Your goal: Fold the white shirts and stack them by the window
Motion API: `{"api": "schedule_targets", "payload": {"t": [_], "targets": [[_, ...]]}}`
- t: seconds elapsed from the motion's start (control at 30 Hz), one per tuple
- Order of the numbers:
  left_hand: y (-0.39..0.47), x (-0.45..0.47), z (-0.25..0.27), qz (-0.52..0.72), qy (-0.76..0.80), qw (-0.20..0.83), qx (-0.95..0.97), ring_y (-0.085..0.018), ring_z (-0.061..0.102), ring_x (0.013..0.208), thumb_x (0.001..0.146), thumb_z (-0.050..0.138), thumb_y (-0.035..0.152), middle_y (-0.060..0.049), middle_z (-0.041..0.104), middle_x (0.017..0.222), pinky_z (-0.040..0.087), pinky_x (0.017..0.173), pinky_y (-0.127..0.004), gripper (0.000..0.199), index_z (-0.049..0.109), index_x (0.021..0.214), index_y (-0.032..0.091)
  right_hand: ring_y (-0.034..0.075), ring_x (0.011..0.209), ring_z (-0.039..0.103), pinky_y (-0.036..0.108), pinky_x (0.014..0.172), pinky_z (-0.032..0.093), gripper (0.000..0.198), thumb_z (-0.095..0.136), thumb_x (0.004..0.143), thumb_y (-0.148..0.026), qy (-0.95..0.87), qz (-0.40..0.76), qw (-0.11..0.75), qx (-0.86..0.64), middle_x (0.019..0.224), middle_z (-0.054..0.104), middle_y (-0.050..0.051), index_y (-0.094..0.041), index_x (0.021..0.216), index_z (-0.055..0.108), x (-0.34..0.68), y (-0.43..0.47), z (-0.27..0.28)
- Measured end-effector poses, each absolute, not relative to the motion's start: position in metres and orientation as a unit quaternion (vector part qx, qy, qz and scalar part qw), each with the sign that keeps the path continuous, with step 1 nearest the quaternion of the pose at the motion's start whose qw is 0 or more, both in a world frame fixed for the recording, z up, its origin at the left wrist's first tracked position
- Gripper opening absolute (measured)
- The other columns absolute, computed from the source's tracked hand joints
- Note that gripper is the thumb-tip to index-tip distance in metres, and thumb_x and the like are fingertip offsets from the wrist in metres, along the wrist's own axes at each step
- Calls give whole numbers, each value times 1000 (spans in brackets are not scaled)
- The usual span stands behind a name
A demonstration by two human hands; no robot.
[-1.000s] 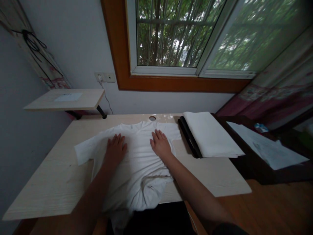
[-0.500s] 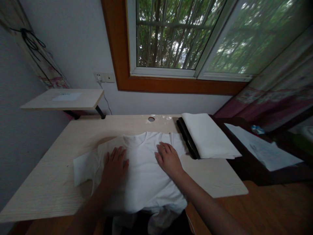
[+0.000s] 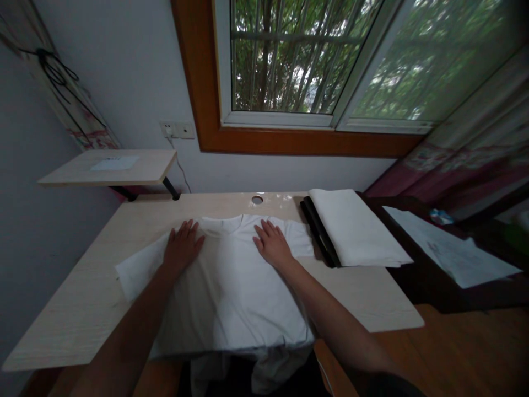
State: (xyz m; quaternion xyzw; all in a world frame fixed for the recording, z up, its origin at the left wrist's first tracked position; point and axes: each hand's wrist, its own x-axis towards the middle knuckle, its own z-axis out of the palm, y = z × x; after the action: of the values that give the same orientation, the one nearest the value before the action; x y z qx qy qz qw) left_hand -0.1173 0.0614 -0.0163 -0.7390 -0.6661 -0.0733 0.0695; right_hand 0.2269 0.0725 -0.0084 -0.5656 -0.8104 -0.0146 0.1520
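A white T-shirt lies spread on the pale wooden desk, its neckline toward the wall and its lower part hanging over the front edge. My left hand rests flat on the shirt's left shoulder, fingers stretched out. On the other side of the neckline, my right hand presses flat on the fabric with its fingers apart. Both sleeves reach outward, and my left forearm covers part of the left one.
Folded white cloth lies over a black object at the desk's right, near the right sleeve. A small raised shelf stands at the back left. Right of the desk, a paper sheet lies on a dark surface.
Both hands have slid forward over the shirt, the left also outward. The shirt has shifted toward the wall, and its left shoulder and sleeve now lie flatter and straighter.
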Motion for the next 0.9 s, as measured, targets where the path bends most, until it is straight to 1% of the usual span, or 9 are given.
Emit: {"api": "schedule_targets", "payload": {"t": [0.1,0.27,0.37,0.47,0.6,0.67,0.73,0.8,0.9], "targets": [[70,-128,-15,-74,-655,71,-748,-31,28,155,104,26,51,-16,33,166,20,124,-59,65,38,157,14,29,152,35,50,123,29,51,37,108,-45,-795,-21,155,-587,163,39,13,-21,150,52,256,86,-11],[81,-136,-17,-73,-646,59,-757,-31,28,155,104,27,53,-16,34,166,21,124,-60,65,38,157,17,28,155,29,53,123,27,54,32,108,-46,-778,-13,108,-619,166,35,11,-21,155,46,309,103,-17],[86,-137,-19,-74,-645,54,-758,-32,27,156,104,28,54,-15,34,166,19,124,-61,65,37,157,18,29,155,28,54,122,27,53,31,108,-41,-773,-16,92,-628,166,35,11,-20,156,43,319,106,-16],[87,-135,-16,-84,-644,62,-758,-33,26,155,103,31,52,-15,35,165,19,124,-61,63,42,154,17,31,152,32,54,121,29,50,36,106,-32,-769,-32,102,-630,164,39,12,-17,152,48,311,105,-8],[83,-124,-6,-126,-640,94,-752,-33,43,144,99,42,43,-17,55,149,30,122,-53,51,58,139,16,30,143,42,46,120,31,50,44,98,-18,-786,-47,155,-597,154,51,15,-12,147,53,280,104,11],[80,-114,-1,-139,-637,100,-752,-31,54,131,98,43,38,-16,64,133,39,115,-48,43,66,126,16,26,134,49,39,117,36,47,46,97,-17,-805,-31,181,-564,145,58,13,-14,142,58,258,104,18],[78,-104,1,-141,-632,96,-756,-30,59,120,98,42,34,-15,68,122,46,108,-45,39,70,118,16,25,126,53,36,113,41,40,47,98,-20,-827,-13,189,-529,137,63,11,-17,134,64,235,105,19],[78,-97,-1,-144,-628,89,-760,-30,60,118,98,42,33,-15,68,122,48,105,-44,39,69,120,16,25,122,55,36,111,42,36,47,100,-24,-847,0,179,-500,132,65,11,-18,130,66,214,106,16],[83,-92,-9,-159,-627,82,-758,-29,57,128,98,42,32,-15,63,137,44,111,-45,44,64,131,16,26,128,52,38,115,39,39,48,102,-30,-855,-6,174,-488,138,62,13,-16,135,64,195,111,5]]}}
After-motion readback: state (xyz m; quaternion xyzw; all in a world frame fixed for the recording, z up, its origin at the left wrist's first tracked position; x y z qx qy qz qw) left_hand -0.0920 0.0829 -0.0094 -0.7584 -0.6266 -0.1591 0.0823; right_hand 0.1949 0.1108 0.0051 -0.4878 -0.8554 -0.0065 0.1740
